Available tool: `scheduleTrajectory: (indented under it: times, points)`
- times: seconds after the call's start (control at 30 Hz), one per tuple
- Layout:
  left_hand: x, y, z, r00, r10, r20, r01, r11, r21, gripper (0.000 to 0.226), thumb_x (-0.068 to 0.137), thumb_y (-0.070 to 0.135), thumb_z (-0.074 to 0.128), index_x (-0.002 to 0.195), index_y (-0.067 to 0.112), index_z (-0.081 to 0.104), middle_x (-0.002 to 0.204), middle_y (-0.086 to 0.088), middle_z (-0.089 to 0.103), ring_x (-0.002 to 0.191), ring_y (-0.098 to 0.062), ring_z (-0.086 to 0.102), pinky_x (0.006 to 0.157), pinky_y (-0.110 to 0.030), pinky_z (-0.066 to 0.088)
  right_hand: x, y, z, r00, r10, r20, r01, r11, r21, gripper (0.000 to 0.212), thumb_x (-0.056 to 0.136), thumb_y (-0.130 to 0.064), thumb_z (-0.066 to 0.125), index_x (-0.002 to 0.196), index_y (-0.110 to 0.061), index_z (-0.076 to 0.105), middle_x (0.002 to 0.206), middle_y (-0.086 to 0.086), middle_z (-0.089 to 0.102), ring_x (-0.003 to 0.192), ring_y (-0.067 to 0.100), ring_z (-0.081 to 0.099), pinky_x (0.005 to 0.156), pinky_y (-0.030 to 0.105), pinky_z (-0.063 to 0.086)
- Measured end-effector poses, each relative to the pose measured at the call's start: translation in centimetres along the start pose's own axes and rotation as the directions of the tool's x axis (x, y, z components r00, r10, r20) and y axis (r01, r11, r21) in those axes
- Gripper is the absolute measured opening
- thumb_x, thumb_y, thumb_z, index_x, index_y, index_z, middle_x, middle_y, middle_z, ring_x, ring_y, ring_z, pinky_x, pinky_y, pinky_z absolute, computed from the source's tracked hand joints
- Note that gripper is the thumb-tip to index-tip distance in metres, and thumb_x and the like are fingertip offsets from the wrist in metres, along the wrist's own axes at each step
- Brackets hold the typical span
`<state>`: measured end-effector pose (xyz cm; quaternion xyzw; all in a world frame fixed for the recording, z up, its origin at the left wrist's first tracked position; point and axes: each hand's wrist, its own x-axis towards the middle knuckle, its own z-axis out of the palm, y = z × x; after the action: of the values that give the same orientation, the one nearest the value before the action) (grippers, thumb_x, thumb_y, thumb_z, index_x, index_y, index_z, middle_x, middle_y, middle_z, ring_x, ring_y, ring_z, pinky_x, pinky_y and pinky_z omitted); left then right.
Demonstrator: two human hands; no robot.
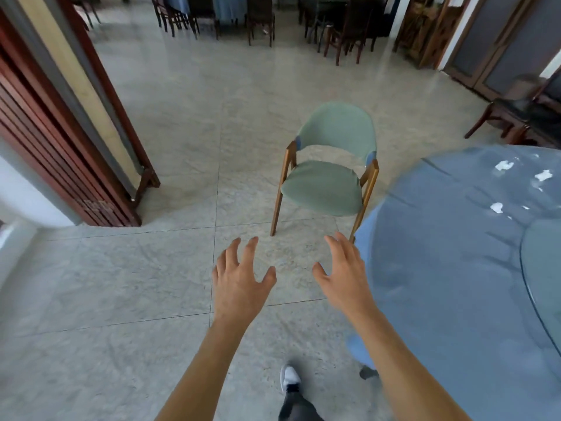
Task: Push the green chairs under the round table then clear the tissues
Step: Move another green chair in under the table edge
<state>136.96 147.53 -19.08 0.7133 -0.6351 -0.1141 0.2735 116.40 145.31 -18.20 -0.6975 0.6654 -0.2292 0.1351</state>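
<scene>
the round table (440, 268), draped in a blue cloth under a clear cover, fills the space to the right of the right hand's fingers and runs out of view. a glass turntable (543, 268) is seen on it, farther right again. the green chair (328, 177) stands ahead of both sets of fingertips, apart from them, with its seat facing the person and its right front leg just beside the table's edge; it has not yet been tucked under. no other green chair is shown. the left hand (239, 281) and the right hand (344, 275) are held out palm down over the tiled floor (121, 284), fingers spread and slightly bent, nothing held or touched. three white tissues (504, 165) lie on the cloth, well beyond and to the right of the right fingertips.

the step in hand is judged to be the reach for the chair. it would be done well if the chair were first approached from behind its backrest, since the seat now faces away from the table's centre only in part. the backrest or the wooden arms should be gripped evenly by both hands, so the chair is turned squarely and slid, not tipped. the hanging cloth should be watched, as it could be caught by a leg and the tissues dragged off.
</scene>
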Motion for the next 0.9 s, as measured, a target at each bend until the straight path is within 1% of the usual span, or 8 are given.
scheduleTrajectory:
  times: [0.17,0.33,0.47,0.63,0.77,0.9]
  points:
    - [8.7,-1.7,1.6,1.0,-0.019,-0.005,0.019,0.999,0.032,0.07,0.085,0.05,0.064,0.147,0.03,0.038,0.153,-0.009,0.037,0.14,-0.033,0.034,0.109,-0.053,0.035,9.2,-0.5,3.0,0.999,-0.019,0.027,0.018,0.999,0.04,0.062,0.092,-0.034,0.058,0.146,-0.013,0.036,0.158,0.009,0.028,0.145,0.026,0.023,0.116,0.046,0.028]
    - [19.5,-2.3,3.5,0.999,-0.04,0.009,0.039,0.997,0.067,0.07,0.087,0.052,0.062,0.148,0.033,0.035,0.155,-0.005,0.034,0.141,-0.029,0.032,0.112,-0.05,0.033,20.6,-0.9,5.5,0.999,-0.015,0.033,0.013,0.998,0.068,0.063,0.092,-0.036,0.057,0.147,-0.014,0.036,0.158,0.009,0.028,0.145,0.026,0.023,0.117,0.045,0.025]
    - [28.1,-2.2,4.7,0.999,-0.039,0.012,0.038,0.996,0.079,0.069,0.087,0.053,0.061,0.148,0.035,0.034,0.155,-0.004,0.033,0.14,-0.028,0.032,0.111,-0.048,0.034,29.2,-1.6,6.6,0.999,-0.021,0.049,0.016,0.994,0.104,0.063,0.091,-0.037,0.057,0.147,-0.017,0.035,0.158,0.006,0.028,0.145,0.023,0.022,0.116,0.042,0.024]
    - [37.0,-2.5,5.6,0.999,-0.04,-0.012,0.041,0.996,0.082,0.068,0.086,0.052,0.063,0.147,0.034,0.036,0.154,-0.005,0.036,0.139,-0.03,0.036,0.108,-0.049,0.037,38.1,-2.4,7.5,0.998,-0.047,0.029,0.044,0.994,0.098,0.06,0.09,-0.035,0.058,0.143,-0.015,0.038,0.155,0.007,0.033,0.14,0.023,0.027,0.113,0.039,0.028]
    - [43.7,-3.6,6.6,0.999,-0.039,-0.009,0.04,0.998,0.057,0.068,0.086,0.05,0.064,0.146,0.032,0.038,0.153,-0.006,0.038,0.138,-0.031,0.038,0.107,-0.051,0.039,44.6,-3.3,9.1,0.999,-0.039,0.034,0.035,0.995,0.093,0.061,0.091,-0.038,0.057,0.145,-0.018,0.036,0.155,0.005,0.032,0.141,0.021,0.026,0.113,0.038,0.027]
    - [50.8,-5.9,7.7,1.0,-0.018,-0.006,0.018,0.999,0.051,0.069,0.086,0.052,0.062,0.147,0.033,0.037,0.154,-0.006,0.037,0.139,-0.03,0.036,0.108,-0.049,0.038,51.4,-4.8,11.7,0.999,-0.025,0.046,0.02,0.994,0.103,0.063,0.091,-0.036,0.059,0.147,-0.017,0.034,0.158,0.006,0.029,0.145,0.023,0.023,0.116,0.041,0.026]
